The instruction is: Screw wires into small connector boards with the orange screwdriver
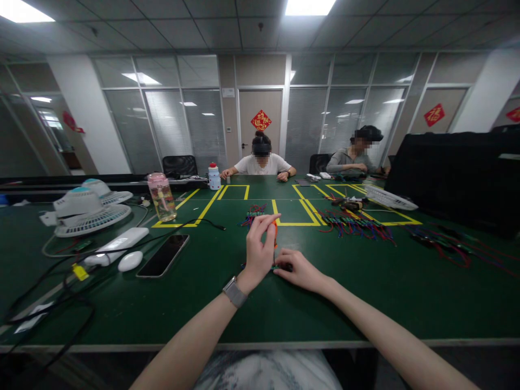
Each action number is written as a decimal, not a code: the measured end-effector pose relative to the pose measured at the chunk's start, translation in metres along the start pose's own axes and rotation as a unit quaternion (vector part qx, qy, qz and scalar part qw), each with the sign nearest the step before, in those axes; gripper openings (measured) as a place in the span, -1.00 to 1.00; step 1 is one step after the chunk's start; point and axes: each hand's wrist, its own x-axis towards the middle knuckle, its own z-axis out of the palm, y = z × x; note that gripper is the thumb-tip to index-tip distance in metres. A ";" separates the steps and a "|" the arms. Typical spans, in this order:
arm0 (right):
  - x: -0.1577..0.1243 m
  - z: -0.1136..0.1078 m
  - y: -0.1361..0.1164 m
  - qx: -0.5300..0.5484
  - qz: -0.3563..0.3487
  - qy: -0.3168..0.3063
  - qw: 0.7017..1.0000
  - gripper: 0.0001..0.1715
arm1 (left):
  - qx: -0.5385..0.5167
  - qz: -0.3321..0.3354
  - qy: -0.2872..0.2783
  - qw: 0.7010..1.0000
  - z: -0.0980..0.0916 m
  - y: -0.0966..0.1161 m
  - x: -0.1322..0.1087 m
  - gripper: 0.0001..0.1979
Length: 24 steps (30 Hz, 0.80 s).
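My left hand (261,245), wearing a watch (234,292), is closed around a screwdriver with an orange handle (276,234). The screwdriver stands nearly upright, its thin dark shaft pointing down at a small green circuit board (275,267) on the table. My right hand (297,268) pinches this board from the right, its fingers low on the tabletop; most of the board is hidden by both hands. Just beyond my left hand lies a small bunch of boards with red and blue wires (254,214).
A green table (365,303) bears yellow tape outlines. Wired boards (357,225) lie to the right, near a black monitor (459,181). At left are a phone (163,256), white mouse (130,261), power strip (117,246), cables, bottle (161,197) and fans (91,216). Two people sit opposite.
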 end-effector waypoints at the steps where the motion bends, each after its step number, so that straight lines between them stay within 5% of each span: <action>1: 0.000 0.000 0.000 -0.001 -0.001 0.002 1.000 -0.88 | -0.014 -0.005 -0.005 1.000 0.000 -0.001 0.000 -0.71; 15: -0.001 0.001 0.001 0.003 0.005 0.003 1.000 -0.85 | 0.040 -0.001 0.018 0.999 -0.001 0.001 0.002 -0.87; 24: -0.001 0.001 0.003 0.000 -0.004 0.003 1.000 -0.85 | -0.029 -0.026 0.008 0.999 0.001 -0.001 0.001 -0.72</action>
